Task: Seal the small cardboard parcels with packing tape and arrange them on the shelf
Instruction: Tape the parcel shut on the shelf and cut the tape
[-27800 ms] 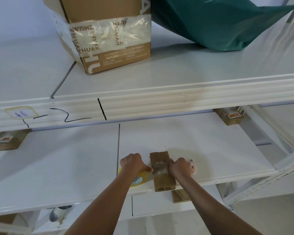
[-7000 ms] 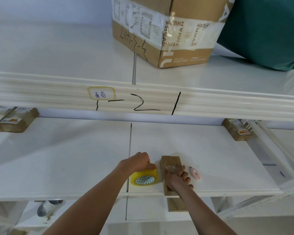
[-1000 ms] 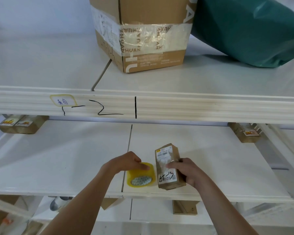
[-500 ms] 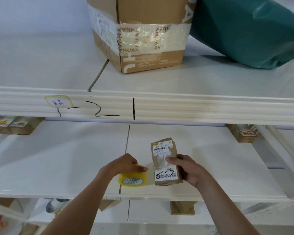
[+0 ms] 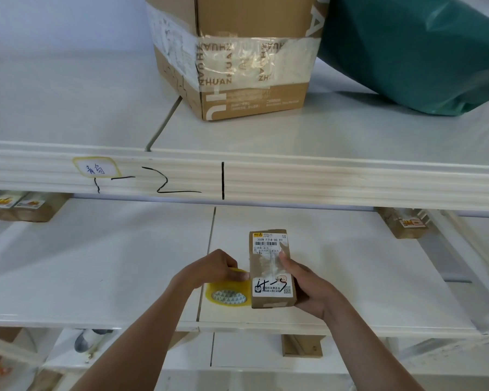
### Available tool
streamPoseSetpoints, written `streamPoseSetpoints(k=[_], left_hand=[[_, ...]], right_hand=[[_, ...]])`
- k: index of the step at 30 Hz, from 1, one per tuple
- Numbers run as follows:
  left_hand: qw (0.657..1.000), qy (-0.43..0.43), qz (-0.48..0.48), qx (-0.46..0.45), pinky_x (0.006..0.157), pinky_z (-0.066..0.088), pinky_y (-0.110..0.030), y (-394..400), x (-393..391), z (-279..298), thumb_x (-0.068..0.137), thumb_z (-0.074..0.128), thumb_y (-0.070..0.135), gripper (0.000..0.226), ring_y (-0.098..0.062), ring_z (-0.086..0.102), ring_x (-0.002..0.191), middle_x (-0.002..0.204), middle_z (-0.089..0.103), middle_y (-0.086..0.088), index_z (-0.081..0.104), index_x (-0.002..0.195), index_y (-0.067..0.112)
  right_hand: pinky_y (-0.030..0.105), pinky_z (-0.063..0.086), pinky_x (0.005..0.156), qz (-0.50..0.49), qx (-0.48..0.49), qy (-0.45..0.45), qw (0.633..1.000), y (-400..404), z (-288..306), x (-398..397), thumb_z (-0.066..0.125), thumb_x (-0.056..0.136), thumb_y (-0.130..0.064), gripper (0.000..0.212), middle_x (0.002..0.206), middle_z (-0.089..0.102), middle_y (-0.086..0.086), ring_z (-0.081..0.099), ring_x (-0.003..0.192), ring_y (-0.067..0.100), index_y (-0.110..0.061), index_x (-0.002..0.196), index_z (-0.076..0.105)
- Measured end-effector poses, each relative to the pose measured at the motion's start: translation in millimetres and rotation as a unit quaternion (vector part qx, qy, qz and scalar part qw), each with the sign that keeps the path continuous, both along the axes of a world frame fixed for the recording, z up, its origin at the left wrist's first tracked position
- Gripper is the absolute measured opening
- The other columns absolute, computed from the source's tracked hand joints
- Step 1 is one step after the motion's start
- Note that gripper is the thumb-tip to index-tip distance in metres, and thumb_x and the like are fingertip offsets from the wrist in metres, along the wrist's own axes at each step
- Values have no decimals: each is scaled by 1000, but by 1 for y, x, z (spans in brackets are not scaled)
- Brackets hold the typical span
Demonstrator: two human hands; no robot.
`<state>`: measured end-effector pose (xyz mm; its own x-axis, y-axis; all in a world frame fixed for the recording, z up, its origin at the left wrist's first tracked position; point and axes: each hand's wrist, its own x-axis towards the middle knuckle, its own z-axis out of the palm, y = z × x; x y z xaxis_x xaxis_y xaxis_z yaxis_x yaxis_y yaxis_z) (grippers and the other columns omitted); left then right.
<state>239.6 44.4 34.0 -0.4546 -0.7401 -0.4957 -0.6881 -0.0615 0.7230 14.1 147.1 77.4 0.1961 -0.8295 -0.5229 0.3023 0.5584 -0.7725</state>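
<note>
A: Parcel position?
B: Small cardboard parcel (image 5: 271, 268) held just above the front of the middle shelf (image 5: 96, 263), label side up, long axis running front to back. Gripped from the right side by the right hand (image 5: 311, 289), thumb laid across the clear tape band at mid-length, fingers curled underneath.

A: Left hand?
B: Left hand (image 5: 209, 270) curled over the top of the yellow tape roll (image 5: 229, 292), fingertips closed on its upper rim right beside the parcel's left edge. Roll close against the parcel's left side; contact between the two not resolvable.

A: Markings on the parcel?
B: White shipping label with barcode at the far end, second white label with black handwritten strokes at the near end.

A: Elsewhere on that shelf?
B: Two labelled brown parcels (image 5: 23, 206) side by side at far left under the shelf beam; one more brown parcel (image 5: 404, 225) at far right, well apart from the hands.

A: Upper shelf?
B: Large taped carton (image 5: 237, 57) printed ZHUAN, touching a green bag (image 5: 412, 52) on its right. Beam front marked in black ink, with a small handwritten tag (image 5: 95, 167) at left
</note>
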Motion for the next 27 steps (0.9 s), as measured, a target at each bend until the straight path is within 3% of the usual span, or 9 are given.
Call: streamPoseSetpoints(k=[3, 8, 13, 18, 22, 24, 27], left_hand=[[1000, -13, 12, -9, 67, 45, -24, -2, 1, -3, 77, 80, 56, 47, -14, 61, 68, 69, 62, 0, 60, 68, 15], [997, -81, -11, -13, 70, 48, -24, -3, 4, -7, 77, 75, 65, 52, -13, 65, 73, 78, 69, -3, 69, 79, 14], [998, -54, -3, -25, 67, 46, -26, -4, -2, -3, 68, 77, 73, 60, -13, 62, 66, 66, 63, 3, 57, 64, 17], [995, -88, -31, -44, 64, 41, -29, -4, -11, -2, 55, 71, 86, 72, -14, 56, 64, 67, 58, 1, 58, 65, 16], [990, -118, -50, -65, 61, 41, -27, 3, -21, -5, 66, 74, 78, 62, -13, 56, 62, 67, 60, 2, 64, 68, 16], [990, -118, -45, -67, 62, 43, -26, 6, -24, -8, 68, 73, 77, 62, -13, 58, 64, 70, 62, 1, 67, 72, 15], [994, -94, -28, -46, 62, 38, -25, 8, -18, -8, 77, 73, 69, 54, -12, 51, 63, 66, 55, 3, 64, 68, 16]], right_hand=[[53, 51, 103, -19, -2, -16, 1000, 0, -6, -1, 54, 100, -36, 45, 131, 68, 15, 65, 121, 34, -15, 139, 57], [50, 51, 105, -17, -19, 62, 998, -3, -19, 0, 57, 99, -31, 44, 122, 72, 13, 69, 115, 29, -5, 134, 59], [51, 58, 92, -85, 28, 96, 991, -4, -35, 6, 59, 99, -38, 52, 117, 73, 18, 72, 107, 32, -2, 135, 53], [38, 62, 86, -34, 58, 213, 975, -6, -29, 20, 64, 89, -62, 58, 106, 75, 5, 73, 98, 20, -15, 122, 58], [27, 54, 71, -15, 29, 275, 961, -9, -26, 25, 78, 83, -48, 43, 104, 69, -2, 65, 95, 12, -21, 112, 60], [28, 55, 74, -23, 34, 290, 956, -10, -31, 22, 86, 77, -41, 51, 105, 71, 0, 66, 98, 15, -18, 116, 63], [35, 61, 80, -30, 52, 305, 950, -8, -36, 12, 92, 60, -46, 68, 105, 74, 1, 70, 98, 19, -21, 115, 63]])
